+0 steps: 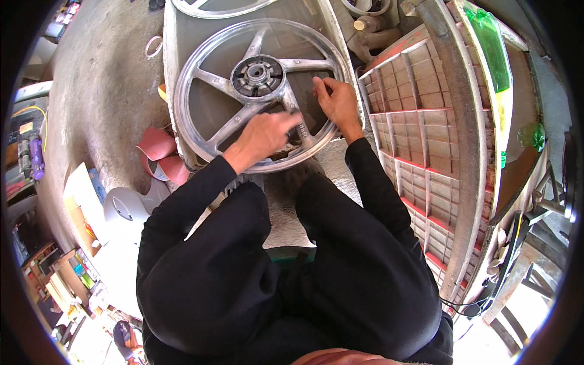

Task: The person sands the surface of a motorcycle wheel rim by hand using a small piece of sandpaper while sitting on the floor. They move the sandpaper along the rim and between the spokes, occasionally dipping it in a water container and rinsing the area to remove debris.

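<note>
A silver spoked alloy wheel (207,79) lies flat on a low grey slab in front of my knees. My left hand (267,135) presses down on the near spoke, fingers bent over it; whether something is under the palm stays hidden. My right hand (336,100) grips the wheel's rim on the right side, fingers curled around its edge. The dark hub (258,74) sits in the wheel's middle, untouched. My legs in black trousers fill the lower picture.
Reddish sheets of sandpaper (159,152) lie left of the wheel. A tilted compartmented rack (426,121) stands to the right. A second wheel (213,6) shows at the top edge. A white plastic part (125,207) and clutter lie at lower left.
</note>
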Action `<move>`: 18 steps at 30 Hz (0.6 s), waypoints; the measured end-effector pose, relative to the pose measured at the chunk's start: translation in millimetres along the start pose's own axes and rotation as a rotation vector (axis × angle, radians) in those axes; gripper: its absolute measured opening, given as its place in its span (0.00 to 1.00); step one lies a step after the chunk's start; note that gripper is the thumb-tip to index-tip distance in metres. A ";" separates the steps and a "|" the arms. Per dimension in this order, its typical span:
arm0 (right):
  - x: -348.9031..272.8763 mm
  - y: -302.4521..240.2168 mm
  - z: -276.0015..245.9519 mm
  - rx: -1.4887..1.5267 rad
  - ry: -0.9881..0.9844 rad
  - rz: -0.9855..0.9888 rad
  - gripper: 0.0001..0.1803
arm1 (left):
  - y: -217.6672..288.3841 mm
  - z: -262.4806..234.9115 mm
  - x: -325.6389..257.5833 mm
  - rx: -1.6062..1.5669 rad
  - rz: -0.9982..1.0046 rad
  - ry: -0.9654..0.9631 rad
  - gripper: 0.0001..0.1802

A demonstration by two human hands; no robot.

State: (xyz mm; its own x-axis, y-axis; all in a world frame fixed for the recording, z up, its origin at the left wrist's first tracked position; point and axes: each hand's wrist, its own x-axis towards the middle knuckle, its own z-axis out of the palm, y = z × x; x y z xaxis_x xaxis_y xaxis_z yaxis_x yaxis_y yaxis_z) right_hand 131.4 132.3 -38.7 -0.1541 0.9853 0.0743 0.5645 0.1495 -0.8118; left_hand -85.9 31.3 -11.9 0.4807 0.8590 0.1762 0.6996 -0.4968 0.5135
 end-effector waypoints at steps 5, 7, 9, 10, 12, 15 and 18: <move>-0.9 0.4 -3.4 -0.028 0.000 0.029 0.23 | -0.4 -8.8 4.2 -0.062 0.093 -0.151 0.26; -0.7 0.8 -1.8 -0.040 -0.002 0.036 0.23 | -13.1 -10.7 11.7 0.063 -0.068 -0.029 0.27; 1.8 0.9 1.1 -0.024 -0.011 0.016 0.23 | -7.7 -5.1 6.1 0.036 -0.095 -0.117 0.30; 1.2 0.7 0.6 -0.016 -0.017 0.011 0.23 | 0.4 0.4 -0.2 -0.040 -0.009 -0.093 0.29; -3.1 -0.7 -6.0 -0.027 -0.014 0.013 0.23 | 16.7 -6.0 -6.3 -0.108 0.077 -0.171 0.27; -1.4 -3.4 -6.9 -0.017 0.000 0.020 0.23 | -8.6 -6.7 1.8 0.078 -0.091 -0.123 0.28; 0.8 -4.3 0.2 0.000 -0.001 0.001 0.23 | -13.5 1.2 -3.0 0.062 -0.109 0.070 0.26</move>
State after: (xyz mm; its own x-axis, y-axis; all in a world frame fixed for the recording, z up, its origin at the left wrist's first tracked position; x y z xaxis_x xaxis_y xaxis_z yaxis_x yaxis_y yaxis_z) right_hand 128.8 132.4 -35.3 -0.1541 0.9854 0.0727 0.5647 0.1482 -0.8119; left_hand -96.1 35.2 -20.4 0.3634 0.9139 0.1809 0.7781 -0.4045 0.4806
